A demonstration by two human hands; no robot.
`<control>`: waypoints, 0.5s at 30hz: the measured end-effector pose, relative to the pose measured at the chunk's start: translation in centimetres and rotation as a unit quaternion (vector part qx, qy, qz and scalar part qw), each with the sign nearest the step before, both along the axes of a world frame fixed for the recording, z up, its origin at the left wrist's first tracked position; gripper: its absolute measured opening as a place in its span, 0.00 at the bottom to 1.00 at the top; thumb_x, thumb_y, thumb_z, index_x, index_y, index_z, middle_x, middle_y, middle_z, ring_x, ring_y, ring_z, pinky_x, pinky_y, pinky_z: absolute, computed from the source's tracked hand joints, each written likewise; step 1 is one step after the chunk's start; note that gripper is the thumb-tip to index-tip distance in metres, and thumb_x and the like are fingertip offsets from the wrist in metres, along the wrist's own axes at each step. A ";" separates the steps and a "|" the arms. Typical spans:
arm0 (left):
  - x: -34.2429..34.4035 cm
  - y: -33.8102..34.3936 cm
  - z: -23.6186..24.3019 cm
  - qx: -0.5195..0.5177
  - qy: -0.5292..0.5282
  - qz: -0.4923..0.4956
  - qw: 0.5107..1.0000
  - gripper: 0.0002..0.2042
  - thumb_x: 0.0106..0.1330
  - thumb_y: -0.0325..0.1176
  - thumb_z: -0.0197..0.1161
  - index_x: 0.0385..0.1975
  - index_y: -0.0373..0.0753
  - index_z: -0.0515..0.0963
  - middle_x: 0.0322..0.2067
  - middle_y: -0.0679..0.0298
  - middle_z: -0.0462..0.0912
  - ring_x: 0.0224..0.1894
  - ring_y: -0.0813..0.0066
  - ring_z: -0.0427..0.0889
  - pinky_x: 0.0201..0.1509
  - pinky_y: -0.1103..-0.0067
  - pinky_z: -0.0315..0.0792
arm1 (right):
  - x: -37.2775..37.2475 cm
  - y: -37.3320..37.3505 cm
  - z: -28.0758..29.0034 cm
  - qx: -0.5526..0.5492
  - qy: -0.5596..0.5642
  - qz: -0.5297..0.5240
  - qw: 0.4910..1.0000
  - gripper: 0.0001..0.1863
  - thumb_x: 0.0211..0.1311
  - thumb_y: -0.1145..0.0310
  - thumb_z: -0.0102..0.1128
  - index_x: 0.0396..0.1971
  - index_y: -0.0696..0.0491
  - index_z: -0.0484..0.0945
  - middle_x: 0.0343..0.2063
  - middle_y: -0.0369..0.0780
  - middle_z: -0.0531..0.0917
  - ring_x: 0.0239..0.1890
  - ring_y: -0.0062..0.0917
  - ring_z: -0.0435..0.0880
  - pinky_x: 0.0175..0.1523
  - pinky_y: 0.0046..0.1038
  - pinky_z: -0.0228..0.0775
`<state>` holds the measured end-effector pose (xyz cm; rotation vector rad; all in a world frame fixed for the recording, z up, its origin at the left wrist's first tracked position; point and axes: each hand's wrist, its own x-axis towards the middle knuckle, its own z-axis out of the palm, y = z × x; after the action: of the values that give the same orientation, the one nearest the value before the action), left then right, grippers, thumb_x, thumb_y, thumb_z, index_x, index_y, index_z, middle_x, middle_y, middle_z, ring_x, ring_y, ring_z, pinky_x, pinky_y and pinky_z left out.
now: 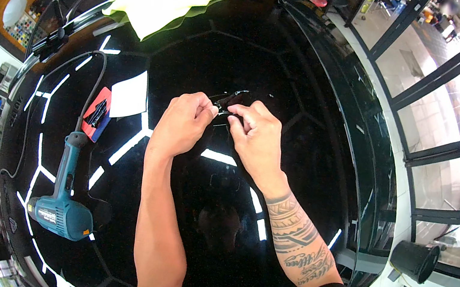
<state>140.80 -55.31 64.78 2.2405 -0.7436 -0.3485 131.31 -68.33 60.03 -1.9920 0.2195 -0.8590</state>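
Note:
A thin, glossy film-like piece (236, 97) lies between my two hands over a shiny black car panel (227, 52). My left hand (183, 122) is closed, its thumb and forefinger pinching the left end of that piece. From the other side my right hand (257, 139) pinches too, thumb against curled fingers, at the piece's right end. Small light glints run along its edge, and its full outline blends into the black surface. Both hands are close together, just above or touching the panel; which of these I cannot tell.
On the panel's left rest a teal heat gun (62, 209) with its cord, a white card (129, 95) and a red-and-blue squeegee card (97, 114). A neon-yellow cloth (158, 7) is draped at the far edge. Glass doors and a black bucket (414, 261) stand right.

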 end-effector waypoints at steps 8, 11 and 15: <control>0.4 0.2 -0.3 -0.024 0.023 0.012 0.999 0.12 0.67 0.34 0.60 0.29 0.29 0.79 0.20 0.57 0.79 0.24 0.71 0.76 0.31 0.73 0.68 | 0.9 1.0 -0.3 -0.100 -0.010 -0.028 0.994 0.07 0.52 0.73 0.67 0.33 0.54 0.84 0.26 0.41 0.77 0.27 0.37 0.80 0.33 0.36 0.72; 0.4 0.1 -0.6 -0.035 0.021 0.013 0.999 0.12 0.67 0.33 0.60 0.29 0.29 0.78 0.20 0.58 0.78 0.24 0.72 0.75 0.31 0.73 0.67 | 1.0 1.1 -0.3 -0.089 0.008 -0.028 0.996 0.04 0.57 0.72 0.63 0.31 0.55 0.82 0.26 0.41 0.78 0.28 0.38 0.80 0.35 0.37 0.71; 0.6 0.3 -1.0 -0.057 0.003 0.010 0.998 0.11 0.68 0.33 0.58 0.30 0.29 0.78 0.20 0.59 0.77 0.24 0.72 0.75 0.31 0.74 0.67 | 1.5 1.2 -0.6 -0.071 0.005 -0.024 0.997 0.04 0.59 0.72 0.61 0.30 0.56 0.81 0.28 0.43 0.81 0.28 0.40 0.81 0.36 0.38 0.71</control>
<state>141.43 -55.01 63.74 2.1373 -0.7201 -0.2963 132.79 -67.11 59.46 -2.1316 0.2176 -0.9166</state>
